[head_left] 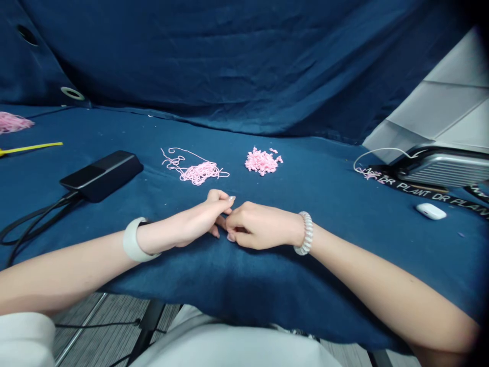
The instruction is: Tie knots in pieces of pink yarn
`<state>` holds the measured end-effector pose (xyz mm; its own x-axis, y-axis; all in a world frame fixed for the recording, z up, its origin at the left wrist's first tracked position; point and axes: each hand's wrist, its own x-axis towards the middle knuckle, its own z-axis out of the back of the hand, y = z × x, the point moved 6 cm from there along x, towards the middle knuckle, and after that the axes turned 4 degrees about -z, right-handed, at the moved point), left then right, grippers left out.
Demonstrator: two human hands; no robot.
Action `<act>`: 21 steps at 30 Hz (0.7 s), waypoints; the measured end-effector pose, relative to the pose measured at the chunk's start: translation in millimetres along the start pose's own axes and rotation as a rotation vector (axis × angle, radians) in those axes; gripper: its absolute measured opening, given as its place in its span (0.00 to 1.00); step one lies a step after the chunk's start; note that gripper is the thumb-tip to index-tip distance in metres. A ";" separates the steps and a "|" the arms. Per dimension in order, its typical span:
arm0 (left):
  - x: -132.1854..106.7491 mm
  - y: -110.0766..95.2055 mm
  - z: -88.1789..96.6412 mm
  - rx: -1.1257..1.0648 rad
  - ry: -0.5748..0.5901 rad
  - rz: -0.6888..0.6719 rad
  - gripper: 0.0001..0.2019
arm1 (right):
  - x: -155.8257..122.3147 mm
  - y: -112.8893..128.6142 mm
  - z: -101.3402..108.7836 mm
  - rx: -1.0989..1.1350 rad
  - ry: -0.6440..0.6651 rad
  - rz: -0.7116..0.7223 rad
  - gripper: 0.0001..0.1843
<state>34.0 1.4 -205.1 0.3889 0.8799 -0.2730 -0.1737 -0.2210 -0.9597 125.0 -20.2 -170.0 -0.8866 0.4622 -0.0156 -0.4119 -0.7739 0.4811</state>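
My left hand (198, 220) and my right hand (255, 225) meet at the middle of the blue cloth-covered table (313, 265), fingertips pinched together. Whatever they pinch is too small to make out. Beyond them lies a loose tangle of pink yarn (194, 169), and to its right a small heap of short pink yarn bits (263, 161). My left wrist wears a white band, my right wrist a white coiled bracelet.
A black device with cables (101, 174) sits at the left. More pink yarn (13, 122) and a yellow strip (32, 148) lie at the far left edge. At the right are a silver case (446, 167), a black lettered strap (431, 193) and a white earbud case (431, 211).
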 end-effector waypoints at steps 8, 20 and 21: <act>0.7 -17.5 -0.6 -0.189 0.072 -0.198 0.08 | -12.1 -18.2 32.2 0.476 -0.404 -0.150 0.09; -7.6 -31.0 11.0 -0.109 -0.073 -0.374 0.06 | -17.7 -29.3 39.3 0.451 -0.612 -0.209 0.08; -7.2 -30.9 11.3 -0.111 -0.076 -0.375 0.06 | -18.1 -28.3 40.4 0.418 -0.625 -0.197 0.08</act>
<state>26.3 6.6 -172.7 0.3375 0.9361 0.0991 0.0680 0.0807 -0.9944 161.2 10.8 -147.9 -0.4707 0.8290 0.3020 -0.3260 -0.4815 0.8136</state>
